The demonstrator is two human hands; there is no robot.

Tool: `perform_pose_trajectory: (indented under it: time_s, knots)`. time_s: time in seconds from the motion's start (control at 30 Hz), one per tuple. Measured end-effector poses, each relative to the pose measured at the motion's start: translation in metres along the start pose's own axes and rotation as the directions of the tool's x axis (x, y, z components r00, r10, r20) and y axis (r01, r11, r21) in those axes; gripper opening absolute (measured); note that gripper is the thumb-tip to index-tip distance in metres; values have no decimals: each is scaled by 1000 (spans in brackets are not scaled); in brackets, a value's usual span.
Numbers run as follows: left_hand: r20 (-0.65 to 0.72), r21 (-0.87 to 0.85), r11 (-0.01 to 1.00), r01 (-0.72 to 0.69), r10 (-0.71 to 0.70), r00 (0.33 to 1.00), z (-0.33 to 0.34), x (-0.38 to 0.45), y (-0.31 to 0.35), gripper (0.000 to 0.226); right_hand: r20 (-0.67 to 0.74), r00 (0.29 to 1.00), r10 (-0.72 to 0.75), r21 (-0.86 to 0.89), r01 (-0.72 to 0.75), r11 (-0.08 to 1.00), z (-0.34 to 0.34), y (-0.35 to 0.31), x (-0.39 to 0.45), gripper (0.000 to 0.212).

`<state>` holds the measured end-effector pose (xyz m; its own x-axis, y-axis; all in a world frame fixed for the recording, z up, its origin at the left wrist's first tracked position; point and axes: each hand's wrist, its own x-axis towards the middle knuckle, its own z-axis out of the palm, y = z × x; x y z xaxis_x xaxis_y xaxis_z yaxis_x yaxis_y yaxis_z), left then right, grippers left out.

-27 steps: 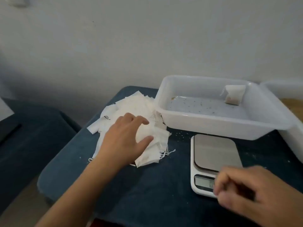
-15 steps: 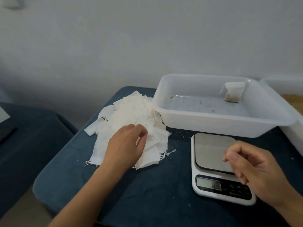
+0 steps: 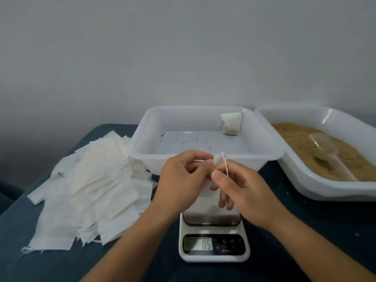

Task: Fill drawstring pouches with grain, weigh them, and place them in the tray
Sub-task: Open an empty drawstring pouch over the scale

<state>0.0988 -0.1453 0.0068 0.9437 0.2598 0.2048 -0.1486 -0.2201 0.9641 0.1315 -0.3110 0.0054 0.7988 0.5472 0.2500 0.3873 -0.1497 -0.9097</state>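
A dark blue table [image 3: 50, 267] holds everything. At the right sits a white bin [image 3: 317, 192] of tan grain [image 3: 295, 139] with a clear scoop [image 3: 325, 147] lying half sunk in it. Next to it, further back in the middle, is the white tray [image 3: 203, 163], bare but for scattered grains and one filled pouch [image 3: 231, 124] propped in its far right corner. A loose pile of flat white pouches [image 3: 91, 190] spreads out left of the tray. The scale [image 3: 213, 247] stands nearest, just in front of the tray.

Above the scale plate, both hands work one empty pouch [image 3: 207, 192]. The left hand [image 3: 181, 184] has its fingers curled and pinches the pouch's top edge; the right hand [image 3: 242, 192] pinches the other side, with the drawstring [image 3: 224, 165] looping up over its fingers. The pouch hangs between them, seemingly clear of the plate, though the hands hide its lower edge.

The step looks to be opening the mouth. I'd pull the two layers apart gently with the fingertips, since this thin fabric will likely cling to itself, and keep the string outside so it doesn't drop in. One hand should then hold the mouth wide while the other goes for the scoop.

The scale's display seems to read "05" as seen from here; the small print below it is too blurred to read.
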Motion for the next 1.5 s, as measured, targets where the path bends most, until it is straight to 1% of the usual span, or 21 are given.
perform_pose_trajectory:
  time_s: [0.1, 0.2, 0.27, 0.33, 0.43, 0.53, 0.63, 0.7, 0.8, 0.87, 0.9, 0.93, 1.0, 1.07, 1.17, 1.23, 1.3, 1.33, 1.4, 1.43, 1.5]
  knots:
    - [30, -23, 1000, 19, -19, 999, 20, -1, -11, 8, -83, 996, 45, -32, -48, 998, -9, 16, -3, 17]
    - [77, -31, 998, 57, -55, 996, 30, -7, -22, 14, -122, 987, 108, 41, -103, 994, -12, 28, -8, 21]
    - [121, -53, 996, 76, -69, 990, 31, -9, -26, 17, -122, 983, 139, 118, -125, 985, -13, 32, -10, 23]
    - [184, -136, 986, 96, -70, 980, 30, -9, -27, 20, -118, 981, 153, 180, -130, 975, -14, 33, -10, 27]
    - [252, -249, 961, 122, -57, 966, 26, -7, -29, 39, -76, 979, 189, 328, -155, 932, -17, 33, -7, 27]
    - [259, -266, 954, 138, -67, 964, 25, -6, -31, 46, -30, 980, 197, 406, -169, 898, -18, 35, -4, 27]
    - [234, -323, 930, 177, -102, 967, 27, -7, -32, 42, -19, 983, 184, 448, -156, 880, -19, 37, -4, 26]
    - [222, -393, 891, 228, -148, 964, 27, -6, -31, 40, -13, 987, 162, 442, -140, 886, -20, 37, -4, 23]
    - [255, -540, 767, 346, -242, 936, 26, -2, -29, 31, -69, 994, 86, 344, -57, 937, -22, 34, -7, 15]
    - [293, -642, 645, 414, -293, 910, 22, -1, -26, 35, -119, 993, -17, 142, 34, 989, -24, 34, -12, 21]
    - [303, -682, 587, 435, -315, 899, 20, -1, -26, 41, -114, 992, -54, 13, 56, 998, -25, 34, -15, 26]
    - [308, -713, 535, 452, -341, 888, 18, -2, -25, 43, -100, 992, -74, -117, 62, 991, -24, 34, -18, 32]
    - [319, -744, 457, 487, -398, 860, 16, -3, -24, 39, -73, 993, -95, -326, 66, 943, -18, 34, -21, 44]
    - [322, -748, 424, 510, -440, 838, 17, -5, -24, 36, -52, 988, -146, -449, 108, 887, -10, 35, -20, 44]
    - [317, -742, 429, 515, -452, 834, 20, -6, -23, 39, -91, 968, -235, -488, 163, 858, 0, 36, -17, 22]
    - [311, -738, 444, 509, -446, 839, 21, -7, -21, 45, -120, 972, -201, -417, 135, 899, -2, 38, -17, 14]
    - [282, -706, 515, 486, -426, 860, 21, -9, -23, 45, -120, 981, -150, -300, 109, 948, -5, 37, -16, 10]
    - [262, -675, 577, 460, -395, 880, 21, -9, -24, 39, -135, 985, -109, -214, 79, 974, -7, 37, -16, 8]
    - [244, -614, 682, 398, -316, 917, 21, -9, -25, 27, -198, 980, 3, -7, -4, 1000, -13, 39, -14, 10]
    - [253, -598, 705, 381, -284, 925, 20, -8, -25, 25, -213, 976, 43, 62, -31, 998, -16, 40, -12, 16]
    - [299, -578, 726, 373, -236, 924, 19, -7, -25, 31, -188, 980, 70, 142, -44, 989, -22, 41, -9, 30]
